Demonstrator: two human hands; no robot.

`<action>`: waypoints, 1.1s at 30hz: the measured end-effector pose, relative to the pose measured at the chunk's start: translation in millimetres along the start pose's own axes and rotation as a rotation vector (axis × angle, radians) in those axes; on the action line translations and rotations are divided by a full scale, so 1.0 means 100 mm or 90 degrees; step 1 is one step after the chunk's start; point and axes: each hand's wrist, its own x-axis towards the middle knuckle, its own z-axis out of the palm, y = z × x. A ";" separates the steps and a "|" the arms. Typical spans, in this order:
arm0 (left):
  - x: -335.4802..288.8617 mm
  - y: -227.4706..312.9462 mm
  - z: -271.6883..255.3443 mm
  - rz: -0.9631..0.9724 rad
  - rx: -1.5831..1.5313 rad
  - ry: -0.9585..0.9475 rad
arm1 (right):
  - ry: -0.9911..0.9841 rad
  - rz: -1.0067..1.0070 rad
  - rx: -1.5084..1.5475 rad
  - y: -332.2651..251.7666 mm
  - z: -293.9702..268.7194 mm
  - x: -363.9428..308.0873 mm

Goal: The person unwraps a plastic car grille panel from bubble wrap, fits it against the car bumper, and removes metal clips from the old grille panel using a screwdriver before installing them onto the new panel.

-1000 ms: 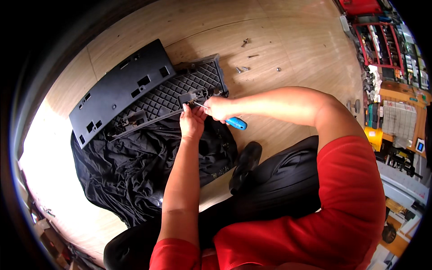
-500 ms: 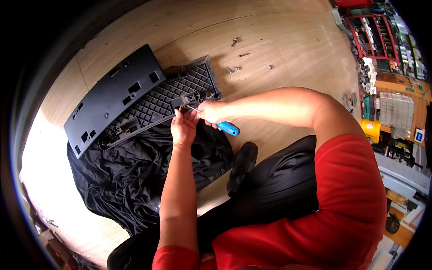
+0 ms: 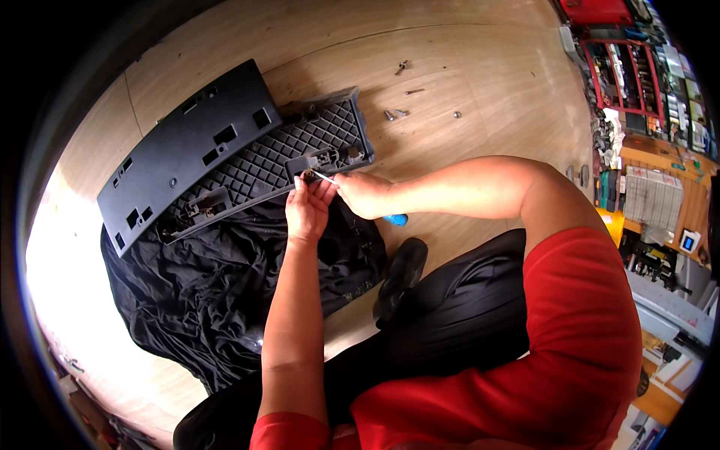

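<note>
A screwdriver with a blue handle [image 3: 395,220] is in my right hand [image 3: 365,195], the fingers closed round it so that only the handle's butt shows. Its thin shaft [image 3: 324,178] runs left to a recess near the lower edge of a black plastic panel [image 3: 274,150] with a lattice of ribs. My left hand [image 3: 307,214], palm up, has thumb and fingers closed at that edge, beside the tool's tip; the exact contact is too small to make out. A smooth, curved black panel [image 3: 191,142] with square cutouts lies against the ribbed one's far left side.
Black cloth [image 3: 217,292] lies bunched beneath and in front of the panels. Loose screws [image 3: 394,115], a thin pin [image 3: 414,91] and a small round piece [image 3: 457,115] are on the wooden floor [image 3: 495,75]. A black shoe [image 3: 401,281] is nearby. Tool racks [image 3: 626,75] line the right.
My right hand has turned about the screwdriver, and less of the blue handle shows. My left hand stays at the panel's edge. The view has shifted slightly.
</note>
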 end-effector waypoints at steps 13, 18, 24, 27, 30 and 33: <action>-0.01 0.00 -0.04 0.001 0.013 0.015 | -0.174 0.096 0.224 -0.14 -0.28 0.01; 0.04 -0.01 -0.08 -0.002 0.017 -0.022 | -0.138 0.087 0.367 0.03 -0.15 -0.01; 0.01 0.02 -0.11 -0.006 0.003 0.004 | -0.154 0.079 0.347 -0.03 -0.21 0.02; -0.01 0.04 -0.13 -0.006 0.007 0.014 | -0.169 0.076 0.321 -0.02 -0.13 0.10; 0.08 -0.02 -0.03 -0.016 0.001 -0.020 | -0.005 -0.056 0.161 0.32 0.17 0.23; 0.06 -0.03 0.00 -0.022 -0.004 0.000 | 0.058 -0.101 0.036 0.42 0.25 0.25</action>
